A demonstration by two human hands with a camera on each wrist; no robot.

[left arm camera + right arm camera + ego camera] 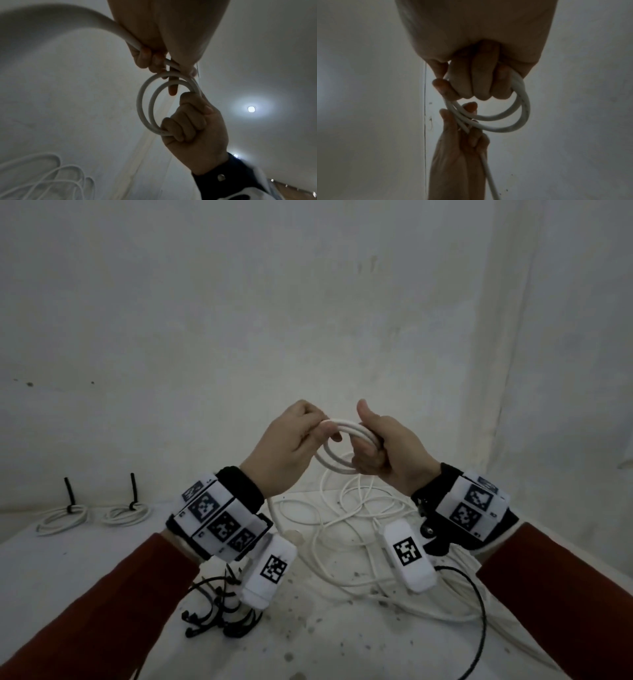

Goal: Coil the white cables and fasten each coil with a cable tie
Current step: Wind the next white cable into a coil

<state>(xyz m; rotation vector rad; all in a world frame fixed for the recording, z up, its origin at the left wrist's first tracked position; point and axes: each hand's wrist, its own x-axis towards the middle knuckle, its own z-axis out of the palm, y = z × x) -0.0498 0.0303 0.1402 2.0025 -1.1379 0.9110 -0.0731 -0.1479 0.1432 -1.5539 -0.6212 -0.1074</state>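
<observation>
Both hands are raised above the table with a small coil of white cable (337, 451) between them. My right hand (378, 448) grips one side of the coil (145, 106) in its fist, thumb up. My left hand (301, 436) pinches the opposite side of the coil (511, 119), where the loose strand (109, 25) feeds in. The rest of that cable hangs down to a tangled heap of white cable (346, 529) on the table. Loose black cable ties (219, 614) lie under my left wrist.
Two finished white coils (63, 517) (125, 513), each bound with an upright black tie, lie at the table's far left. A black wire (479, 611) from my right wrist loops over the table at the right. A white wall stands close behind.
</observation>
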